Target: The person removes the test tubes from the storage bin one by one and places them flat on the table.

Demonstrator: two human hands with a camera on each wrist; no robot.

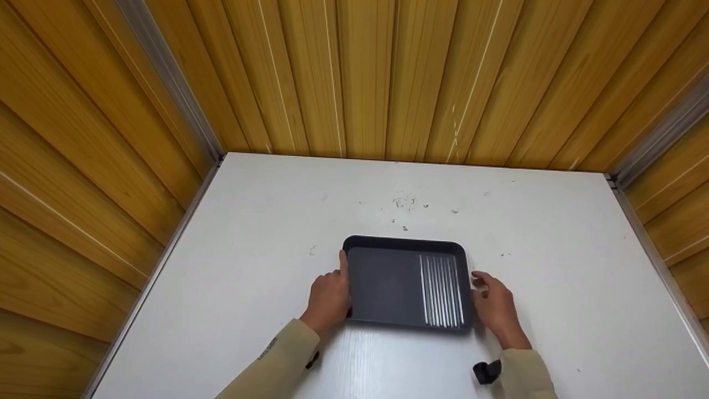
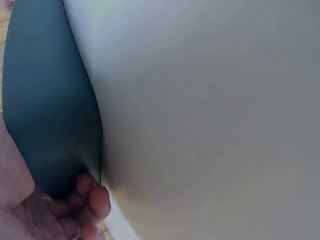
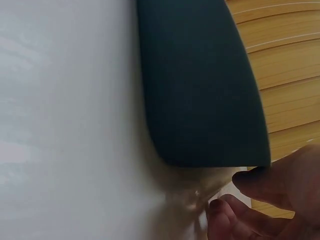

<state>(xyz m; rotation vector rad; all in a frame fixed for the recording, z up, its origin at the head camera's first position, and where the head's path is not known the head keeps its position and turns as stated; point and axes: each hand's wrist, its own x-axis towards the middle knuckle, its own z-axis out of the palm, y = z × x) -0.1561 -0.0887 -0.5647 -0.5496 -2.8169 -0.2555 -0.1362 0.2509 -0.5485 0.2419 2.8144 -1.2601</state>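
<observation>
Head view: a dark rectangular tray (image 1: 385,285) lies between your two hands on a white surface (image 1: 266,233), its long axis running from one hand toward the other. Your left hand (image 1: 330,288) is against the tray's left short side, index finger (image 1: 343,263) pointing straight along the rim, the other fingers bent; the left wrist view shows them curled about a corner of the tray, holding it. Your right hand (image 1: 496,307) is at the opposite short side, beside the tray's ribbed section (image 1: 443,291), fingers loosely bent, thumb and fingertips apart, with nothing seen gripped between them. From the right wrist view, one digit meets or nearly meets the tray's edge; you cannot tell firm contact from a narrow gap. Neither hand is clearly nearer the tray's middle, though your left hand has the surer hold. Whether the tray's base rests fully flat cannot be told. Small dark marks (image 1: 404,202) dot the surface beyond the tray's far side, and wood-grain panels (image 1: 360,83) stand farther beyond it.
</observation>
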